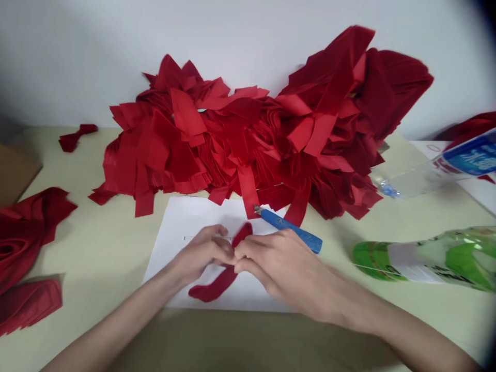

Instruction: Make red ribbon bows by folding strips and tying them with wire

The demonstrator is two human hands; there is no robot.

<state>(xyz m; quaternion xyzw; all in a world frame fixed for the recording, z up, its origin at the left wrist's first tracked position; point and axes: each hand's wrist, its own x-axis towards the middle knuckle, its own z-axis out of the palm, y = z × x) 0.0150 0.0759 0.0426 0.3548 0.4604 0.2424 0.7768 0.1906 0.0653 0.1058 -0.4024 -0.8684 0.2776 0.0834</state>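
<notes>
step in hand, as judged: pinching a narrow red ribbon-like strip (217, 285) at mid-length, just above a flat white paper sheet (189, 219) near the front edge of the pale table (93, 248). left hand (201, 253) and right hand (281, 268): nearly closed, fingers curled, both gripping the strip, fingertips meeting. next move: release of the pinch required before reaching for the blue-handled metal-tipped craft knife (290, 230), lying across the sheet's far right corner. along the far edge: large heap of cut red strips (232, 139). near the right edge: green-and-clear plastic bottle (426, 258), lying on its side.
</notes>
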